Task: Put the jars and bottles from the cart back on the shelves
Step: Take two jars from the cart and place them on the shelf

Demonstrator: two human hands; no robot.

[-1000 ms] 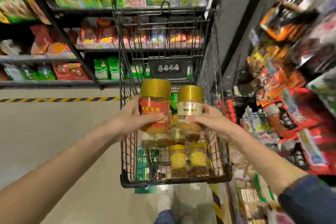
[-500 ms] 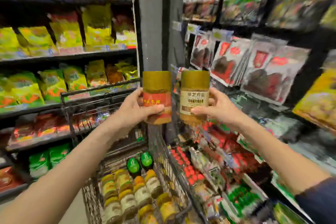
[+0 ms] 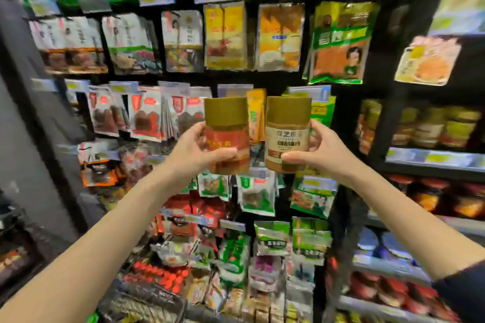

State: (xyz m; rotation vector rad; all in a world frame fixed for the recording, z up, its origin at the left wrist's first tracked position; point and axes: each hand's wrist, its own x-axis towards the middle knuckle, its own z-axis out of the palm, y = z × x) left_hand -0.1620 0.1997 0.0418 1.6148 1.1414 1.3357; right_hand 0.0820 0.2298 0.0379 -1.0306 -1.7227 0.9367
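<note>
the person stands facing a wall of hanging snack packets [image 3: 225, 37], both bare arms raised in front. the left grip [image 3: 193, 151] is wrapped round a jar with a red label [image 3: 227, 139], thumb laid across the front of the label and fingers behind. the right grip [image 3: 324, 151] grasps a jar with a beige label [image 3: 287, 136] the same way, thumb pressed low on the label. both jars stand upright under tall gold lids, side by side at the same height, with a narrow gap between them. they are held up in the air in front of the pegged packets, level with the middle rows and clear of the shelves. to the right, past a dark upright, a shelf [image 3: 430, 158] carries a row of jars [image 3: 435, 126] with yellowish lids, blurred. the lower shelves on that side hold reddish goods too smeared to name. at the bottom left a bit of the wire rim of the cart [image 3: 147, 307] shows, also blurred.
</note>
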